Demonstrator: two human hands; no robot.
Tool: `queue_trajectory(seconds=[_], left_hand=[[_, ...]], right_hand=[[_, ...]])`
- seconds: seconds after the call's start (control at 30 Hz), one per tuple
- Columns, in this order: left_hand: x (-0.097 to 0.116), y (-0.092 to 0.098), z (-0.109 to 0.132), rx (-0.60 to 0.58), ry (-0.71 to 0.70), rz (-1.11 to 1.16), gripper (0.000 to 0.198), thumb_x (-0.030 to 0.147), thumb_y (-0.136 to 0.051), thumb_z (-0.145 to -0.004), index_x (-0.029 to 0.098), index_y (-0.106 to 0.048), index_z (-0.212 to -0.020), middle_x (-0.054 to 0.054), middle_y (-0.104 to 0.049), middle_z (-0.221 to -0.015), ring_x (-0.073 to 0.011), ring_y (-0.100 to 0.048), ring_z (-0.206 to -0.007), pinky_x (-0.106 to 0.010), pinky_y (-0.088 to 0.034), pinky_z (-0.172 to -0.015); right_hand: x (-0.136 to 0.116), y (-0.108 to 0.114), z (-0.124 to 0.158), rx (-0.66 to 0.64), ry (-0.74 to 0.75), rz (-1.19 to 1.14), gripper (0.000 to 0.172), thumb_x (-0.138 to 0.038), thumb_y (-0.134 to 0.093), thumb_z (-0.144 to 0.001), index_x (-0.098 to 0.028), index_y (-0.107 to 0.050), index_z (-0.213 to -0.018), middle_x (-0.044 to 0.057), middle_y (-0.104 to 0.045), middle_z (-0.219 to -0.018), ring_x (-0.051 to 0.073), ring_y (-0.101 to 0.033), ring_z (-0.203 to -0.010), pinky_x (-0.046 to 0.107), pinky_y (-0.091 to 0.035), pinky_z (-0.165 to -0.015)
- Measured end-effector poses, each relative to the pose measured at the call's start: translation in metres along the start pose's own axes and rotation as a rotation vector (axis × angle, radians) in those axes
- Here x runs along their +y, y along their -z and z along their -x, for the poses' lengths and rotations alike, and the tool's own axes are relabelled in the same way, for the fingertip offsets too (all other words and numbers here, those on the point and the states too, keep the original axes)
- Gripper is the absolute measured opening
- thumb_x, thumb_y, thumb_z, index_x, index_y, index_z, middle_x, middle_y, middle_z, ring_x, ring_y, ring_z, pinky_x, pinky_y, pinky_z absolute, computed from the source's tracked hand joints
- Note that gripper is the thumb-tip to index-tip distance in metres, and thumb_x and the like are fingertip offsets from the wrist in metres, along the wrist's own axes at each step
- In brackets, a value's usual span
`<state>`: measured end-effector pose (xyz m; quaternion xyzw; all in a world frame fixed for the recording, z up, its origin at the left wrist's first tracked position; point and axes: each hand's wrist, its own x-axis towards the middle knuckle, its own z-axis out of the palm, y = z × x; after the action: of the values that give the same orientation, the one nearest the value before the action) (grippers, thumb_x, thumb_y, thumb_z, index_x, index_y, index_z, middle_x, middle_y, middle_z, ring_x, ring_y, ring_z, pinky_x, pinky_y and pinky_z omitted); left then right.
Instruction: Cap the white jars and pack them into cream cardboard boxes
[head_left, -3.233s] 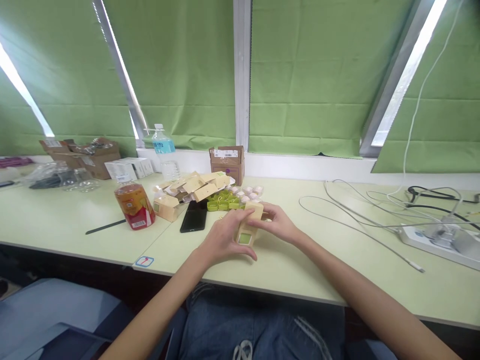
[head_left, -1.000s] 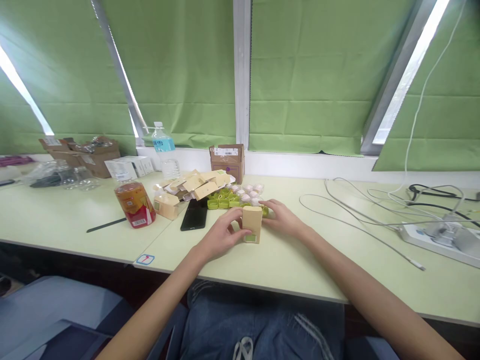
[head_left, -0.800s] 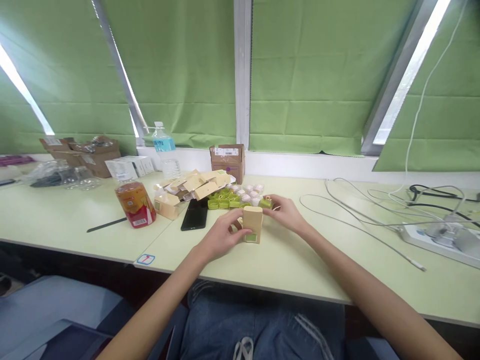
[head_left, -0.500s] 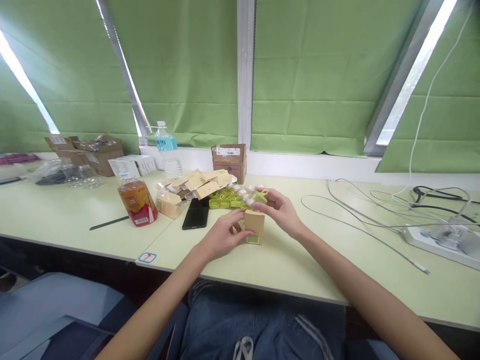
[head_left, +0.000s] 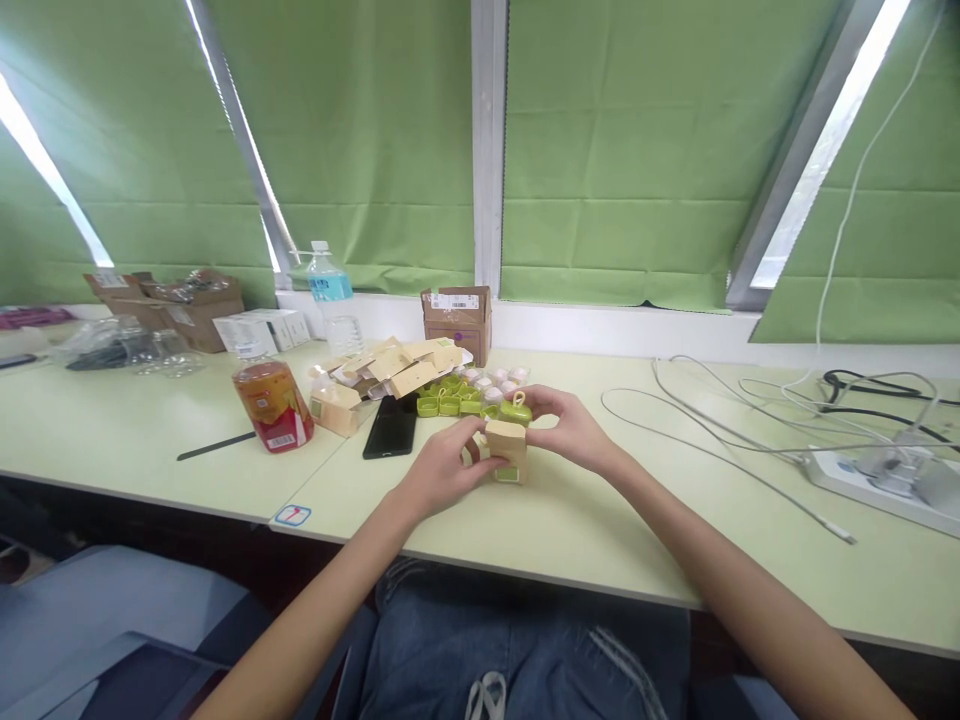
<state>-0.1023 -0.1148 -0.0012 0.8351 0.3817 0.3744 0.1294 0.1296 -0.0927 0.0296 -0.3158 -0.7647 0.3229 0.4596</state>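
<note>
The left hand [head_left: 444, 467] grips a small beige cardboard box with a green window [head_left: 508, 450] narrowly by its left side. The box stands nearly upright on the pale green-yellow tabletop [head_left: 600, 530], with a strip of surface between its base and the front edge. The right hand [head_left: 568, 430] holds a small green case with a yellowish loop [head_left: 516, 410] just behind the box's top edge; its thumb is by the box's upper right side, though contact cannot be told.

Beyond the hands, room is tight: white round pieces [head_left: 498, 378] and a heap of beige cardboard boxes [head_left: 409, 372] crowd the back. A flat black phone [head_left: 391, 428] lies near, to the left. Rightward, a wide stretch of tabletop separates the right hand from the white power strip [head_left: 885, 490].
</note>
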Motion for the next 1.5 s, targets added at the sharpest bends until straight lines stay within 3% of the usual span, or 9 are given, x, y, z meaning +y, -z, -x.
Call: queue_trajectory(seconds=[0.27, 0.47, 0.57, 0.8, 0.93, 1.23, 1.3, 1.4, 1.5], left_hand=[[-0.001, -0.001, 0.002, 0.015, -0.044, -0.106, 0.036, 0.046, -0.068, -0.094, 0.023, -0.056, -0.119, -0.003, -0.070, -0.102, -0.0187, -0.069, -0.080, -0.029, -0.052, -0.065], [0.000, -0.003, 0.003, 0.007, 0.040, -0.012, 0.050, 0.049, -0.067, -0.095, 0.025, -0.048, -0.135, -0.011, -0.066, -0.131, -0.0159, -0.069, -0.070, -0.034, -0.057, -0.071], [0.000, -0.004, 0.003, -0.014, 0.065, 0.041, 0.061, 0.048, -0.068, -0.094, 0.027, -0.040, -0.144, -0.013, -0.062, -0.141, -0.0171, -0.070, -0.072, -0.035, -0.058, -0.074], [-0.005, -0.003, 0.001, 0.027, 0.034, 0.037, 0.044, 0.045, -0.071, -0.093, 0.023, -0.056, -0.128, -0.009, -0.067, -0.123, -0.0207, -0.068, -0.091, -0.032, -0.057, -0.072], [0.000, -0.002, 0.000, 0.024, -0.056, 0.043, 0.030, 0.043, -0.066, -0.096, 0.021, -0.065, -0.116, -0.011, -0.064, -0.128, -0.0224, -0.064, -0.105, -0.028, -0.057, -0.069], [0.000, -0.001, -0.001, 0.094, -0.024, 0.074, 0.032, 0.042, -0.054, -0.103, 0.018, -0.063, -0.084, -0.009, -0.065, -0.117, -0.0180, -0.064, -0.097, -0.028, -0.057, -0.074], [0.001, -0.001, -0.001, 0.086, -0.006, 0.097, 0.028, 0.043, -0.055, -0.103, 0.019, -0.063, -0.090, -0.009, -0.066, -0.113, -0.0185, -0.064, -0.097, -0.028, -0.057, -0.073], [0.001, -0.003, -0.001, 0.114, 0.060, 0.159, 0.034, 0.044, -0.062, -0.099, 0.021, -0.057, -0.124, -0.008, -0.066, -0.113, -0.0182, -0.066, -0.094, -0.028, -0.057, -0.070], [0.001, -0.003, -0.001, 0.127, 0.093, 0.167, 0.051, 0.047, -0.064, -0.097, 0.024, -0.049, -0.140, -0.008, -0.066, -0.115, -0.0187, -0.067, -0.094, -0.028, -0.058, -0.069]], right_hand=[[-0.004, 0.006, 0.002, -0.061, 0.081, 0.188, 0.040, -0.023, -0.075, -0.082, -0.023, -0.073, -0.122, 0.004, -0.076, -0.115, 0.022, -0.068, -0.098, 0.033, -0.055, -0.081], [0.000, 0.002, 0.002, -0.117, 0.110, 0.228, 0.021, -0.021, -0.068, -0.086, -0.021, -0.078, -0.104, 0.007, -0.076, -0.109, 0.021, -0.069, -0.096, 0.032, -0.055, -0.076], [0.006, 0.001, 0.001, -0.143, 0.122, 0.196, 0.022, -0.019, -0.061, -0.088, -0.020, -0.078, -0.102, 0.008, -0.075, -0.112, 0.021, -0.069, -0.099, 0.030, -0.056, -0.076], [0.031, -0.020, 0.004, 0.096, 0.066, 0.052, 0.023, -0.033, -0.062, -0.092, -0.019, -0.074, -0.106, 0.008, -0.074, -0.105, 0.021, -0.069, -0.094, 0.029, -0.057, -0.069], [0.026, -0.027, 0.006, 0.182, 0.018, -0.028, 0.045, -0.056, -0.053, -0.099, -0.018, -0.076, -0.091, 0.007, -0.072, -0.086, 0.019, -0.066, -0.075, 0.029, -0.055, -0.060], [0.024, -0.029, 0.009, -0.059, -0.049, -0.168, 0.086, -0.080, -0.022, -0.099, -0.017, -0.079, -0.086, 0.009, -0.072, -0.082, 0.021, -0.064, -0.076, 0.032, -0.054, -0.068], [0.025, -0.032, 0.007, -0.015, -0.084, -0.201, 0.075, -0.078, -0.037, -0.097, -0.016, -0.079, -0.097, 0.009, -0.074, -0.088, 0.021, -0.066, -0.078, 0.031, -0.053, -0.065], [0.024, -0.035, 0.008, 0.096, -0.114, -0.212, 0.060, -0.062, -0.069, -0.089, -0.021, -0.066, -0.133, 0.007, -0.075, -0.104, 0.021, -0.069, -0.087, 0.029, -0.054, -0.065], [0.020, -0.032, 0.009, 0.112, -0.028, -0.130, 0.054, -0.048, -0.075, -0.088, -0.027, -0.064, -0.136, 0.008, -0.073, -0.121, 0.022, -0.068, -0.105, 0.030, -0.056, -0.073]])
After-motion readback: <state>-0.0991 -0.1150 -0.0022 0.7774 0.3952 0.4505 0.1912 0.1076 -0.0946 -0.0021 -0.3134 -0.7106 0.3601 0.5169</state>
